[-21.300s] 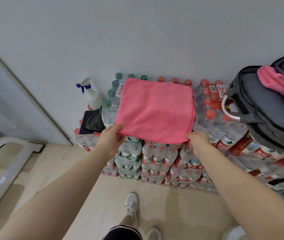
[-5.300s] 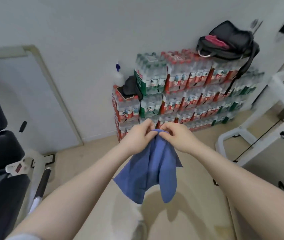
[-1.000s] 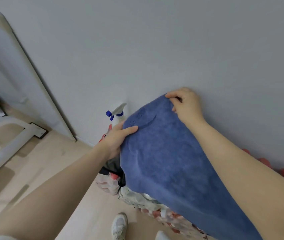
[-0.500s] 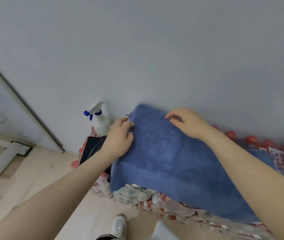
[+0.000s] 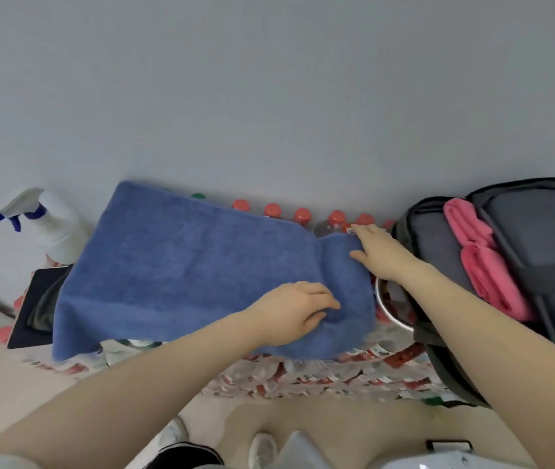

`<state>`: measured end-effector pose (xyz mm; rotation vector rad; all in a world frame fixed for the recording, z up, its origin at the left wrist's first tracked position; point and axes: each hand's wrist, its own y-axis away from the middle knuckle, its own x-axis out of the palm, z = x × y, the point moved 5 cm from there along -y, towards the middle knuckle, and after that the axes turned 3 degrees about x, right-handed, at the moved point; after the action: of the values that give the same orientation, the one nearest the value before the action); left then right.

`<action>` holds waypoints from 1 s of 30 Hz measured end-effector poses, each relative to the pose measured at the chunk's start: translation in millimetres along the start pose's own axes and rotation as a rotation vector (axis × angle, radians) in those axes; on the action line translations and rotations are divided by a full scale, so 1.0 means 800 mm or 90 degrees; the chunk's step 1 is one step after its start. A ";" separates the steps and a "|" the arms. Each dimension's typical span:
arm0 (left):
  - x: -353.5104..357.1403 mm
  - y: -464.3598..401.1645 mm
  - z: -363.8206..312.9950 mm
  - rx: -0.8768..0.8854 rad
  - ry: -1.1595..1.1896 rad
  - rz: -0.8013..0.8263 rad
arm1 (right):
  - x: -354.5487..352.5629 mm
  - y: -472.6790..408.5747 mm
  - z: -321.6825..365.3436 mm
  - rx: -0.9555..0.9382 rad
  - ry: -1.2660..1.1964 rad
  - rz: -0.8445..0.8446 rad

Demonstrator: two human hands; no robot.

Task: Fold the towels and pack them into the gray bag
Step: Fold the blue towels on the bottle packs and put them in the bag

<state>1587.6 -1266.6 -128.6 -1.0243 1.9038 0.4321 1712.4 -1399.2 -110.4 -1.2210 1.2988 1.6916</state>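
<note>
gray bag [image 5: 540, 238]: cut off by the right edge
bottle packs [image 5: 303, 374]: tops mostly hidden under the blue towel [image 5: 184, 275]; labels blurred
dark tablet [image 5: 34, 309]: right part covered by the towel
shoes [image 5: 262, 450]: partly hidden, blurred

No legible text anywhere. Bottle packs [image 5: 320, 374] under the blue towel [image 5: 184, 275] at 6 o'clock carry red-and-white labels, print too blurred to read. Small white tag with red marks on a bottle [image 5: 349, 229] at 3 o'clock of the towel's far edge: unreadable.
</note>
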 end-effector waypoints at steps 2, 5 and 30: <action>0.015 -0.019 -0.021 0.001 -0.036 0.004 | -0.006 -0.006 0.002 -0.006 0.043 -0.022; 0.025 -0.046 -0.036 -0.138 -0.127 0.008 | -0.022 -0.008 0.004 -0.035 -0.008 -0.043; 0.023 -0.144 -0.035 -0.315 0.196 -0.127 | -0.105 -0.047 -0.051 -0.006 -0.118 -0.222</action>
<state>1659.4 -1362.0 -117.0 -1.6719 1.9791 0.6798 1785.3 -1425.1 -46.9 -1.1853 0.9088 1.5175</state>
